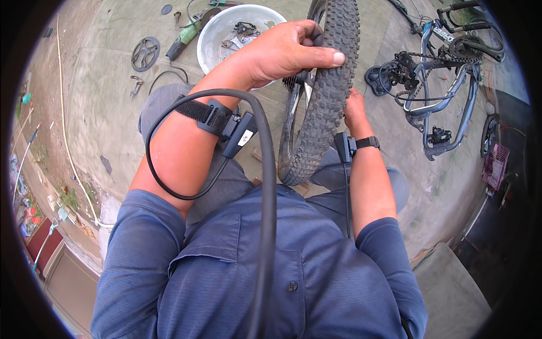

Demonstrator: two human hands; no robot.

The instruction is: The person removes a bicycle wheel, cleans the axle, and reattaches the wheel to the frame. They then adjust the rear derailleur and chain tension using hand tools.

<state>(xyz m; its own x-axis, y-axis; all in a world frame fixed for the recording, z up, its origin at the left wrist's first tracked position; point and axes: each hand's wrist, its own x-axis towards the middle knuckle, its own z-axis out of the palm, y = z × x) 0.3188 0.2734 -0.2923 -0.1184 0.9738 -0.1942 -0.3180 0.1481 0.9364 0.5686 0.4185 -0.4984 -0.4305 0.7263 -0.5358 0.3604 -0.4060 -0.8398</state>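
A bicycle wheel with a knobbly black tyre stands upright between my knees. My left hand grips its upper part, with the thumb pressed on the tread and the fingers curled over the near side. Below that hand, a cassette of sprockets and the hub show at the wheel's left side. My right hand is at the wheel's right side, near hub height. The tyre hides most of its fingers, so what they touch cannot be made out.
A white basin holds metal bicycle parts. Beside it lie a green angle grinder with its cord, a black spoked disc and a small metal bracket. A bicycle frame with chain and cranks lies at right. A dark cable loops before my chest.
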